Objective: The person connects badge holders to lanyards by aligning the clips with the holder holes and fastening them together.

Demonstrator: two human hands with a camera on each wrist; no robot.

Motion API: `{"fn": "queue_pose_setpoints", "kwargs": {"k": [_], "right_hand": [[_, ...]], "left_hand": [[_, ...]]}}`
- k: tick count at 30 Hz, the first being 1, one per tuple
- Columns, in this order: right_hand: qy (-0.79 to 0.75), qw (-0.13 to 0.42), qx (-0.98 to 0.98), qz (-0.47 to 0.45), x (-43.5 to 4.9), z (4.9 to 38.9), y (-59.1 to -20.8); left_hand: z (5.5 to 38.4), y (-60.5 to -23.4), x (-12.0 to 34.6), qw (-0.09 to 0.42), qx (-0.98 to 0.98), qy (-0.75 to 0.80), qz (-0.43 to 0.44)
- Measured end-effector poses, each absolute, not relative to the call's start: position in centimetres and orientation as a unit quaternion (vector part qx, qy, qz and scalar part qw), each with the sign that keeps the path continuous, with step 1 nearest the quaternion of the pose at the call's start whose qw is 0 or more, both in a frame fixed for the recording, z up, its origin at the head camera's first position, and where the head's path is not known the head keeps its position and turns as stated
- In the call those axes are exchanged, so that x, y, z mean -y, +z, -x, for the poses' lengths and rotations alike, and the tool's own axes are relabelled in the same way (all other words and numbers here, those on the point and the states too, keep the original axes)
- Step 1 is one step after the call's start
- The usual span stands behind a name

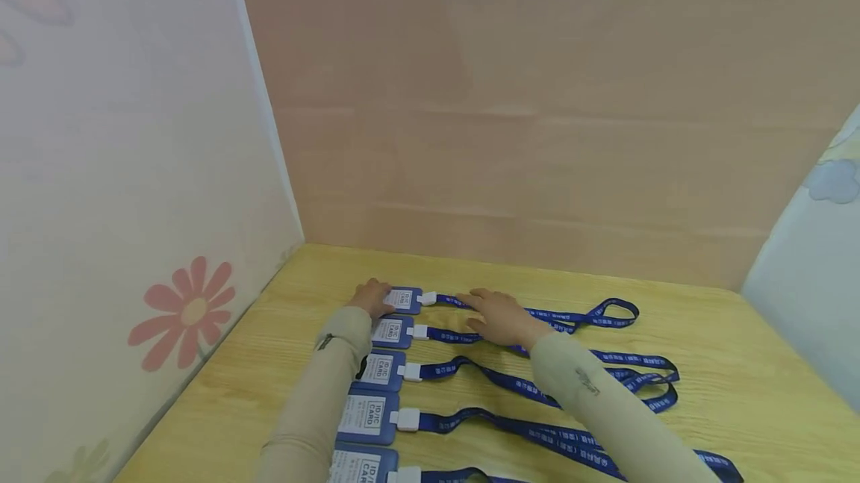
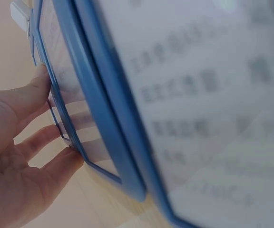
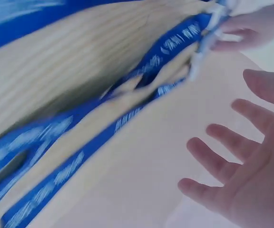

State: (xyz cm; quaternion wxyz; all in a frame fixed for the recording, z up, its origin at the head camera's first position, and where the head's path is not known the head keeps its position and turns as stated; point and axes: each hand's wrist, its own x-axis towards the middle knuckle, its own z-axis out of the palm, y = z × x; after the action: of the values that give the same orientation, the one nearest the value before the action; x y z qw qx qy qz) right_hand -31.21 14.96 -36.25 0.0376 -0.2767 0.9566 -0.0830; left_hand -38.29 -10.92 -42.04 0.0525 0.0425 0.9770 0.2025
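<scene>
Blue-framed ID card holders lie in a column on the table. My left hand (image 1: pixel 372 298) is at the left end of the farthest card holder (image 1: pixel 406 299). In the left wrist view, thumb and fingers grip the edge of that card holder (image 2: pixel 96 137), beside a nearer one (image 2: pixel 208 104). My right hand (image 1: pixel 500 316), fingers spread and nearly straight, is over the far blue lanyards. The right wrist view shows this hand (image 3: pixel 246 156) holding nothing, apart from the printed lanyard straps (image 3: pixel 56 175). A white clip (image 1: pixel 428 298) joins the farthest holder to its lanyard (image 1: pixel 571 316).
Nearer on the wooden table (image 1: pixel 269 363) lie several more card holders (image 1: pixel 368 417), their blue lanyards (image 1: pixel 510 382) stretched rightward under my right forearm. A flowered wall (image 1: pixel 168 132) stands at the left, a brown paper-like backdrop (image 1: pixel 524 110) behind and another patterned wall (image 1: pixel 813 266) at the right.
</scene>
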Motion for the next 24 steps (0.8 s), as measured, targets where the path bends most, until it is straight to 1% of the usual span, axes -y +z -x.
{"fn": "queue_pose_setpoints", "kwargs": {"k": [1,2,5,7,8,9,15,21,24], "right_hand": [[-0.085,0.028,-0.955,0.282,-15.9,30.5,-35.9],[-0.089,0.019,-0.954,0.286,-16.9,29.7,-35.7],[-0.097,-0.002,-0.953,0.289,-19.7,27.8,-35.1],[-0.108,-0.015,-0.954,0.28,-21.3,26.8,-34.8],[-0.114,-0.021,-0.956,0.271,-22.1,26.4,-34.7],[-0.119,-0.03,-0.958,0.261,-22.7,26.1,-34.6],[-0.168,-0.064,-0.967,0.18,-26.1,25.2,-34.5],[-0.196,-0.071,-0.968,0.139,-27.8,25.2,-35.3],[-0.203,-0.083,-0.966,0.135,-28.3,25.4,-35.9]], "left_hand": [[38.7,-42.4,11.2,0.054,-0.977,0.202,-0.044],[39.7,-43.7,11.7,0.039,-0.977,0.199,-0.058],[40.3,-44.2,12.5,0.039,-0.977,0.203,-0.051],[40.2,-43.8,12.9,0.034,-0.975,0.212,-0.049],[39.9,-43.3,13.0,0.03,-0.975,0.213,-0.053],[38.9,-41.6,12.7,0.041,-0.974,0.217,-0.045],[35.7,-37.6,13.0,-0.01,-0.974,0.199,-0.104],[33.2,-36.5,13.0,-0.059,-0.971,0.188,-0.132],[32.0,-36.4,12.6,-0.072,-0.969,0.183,-0.147]]}}
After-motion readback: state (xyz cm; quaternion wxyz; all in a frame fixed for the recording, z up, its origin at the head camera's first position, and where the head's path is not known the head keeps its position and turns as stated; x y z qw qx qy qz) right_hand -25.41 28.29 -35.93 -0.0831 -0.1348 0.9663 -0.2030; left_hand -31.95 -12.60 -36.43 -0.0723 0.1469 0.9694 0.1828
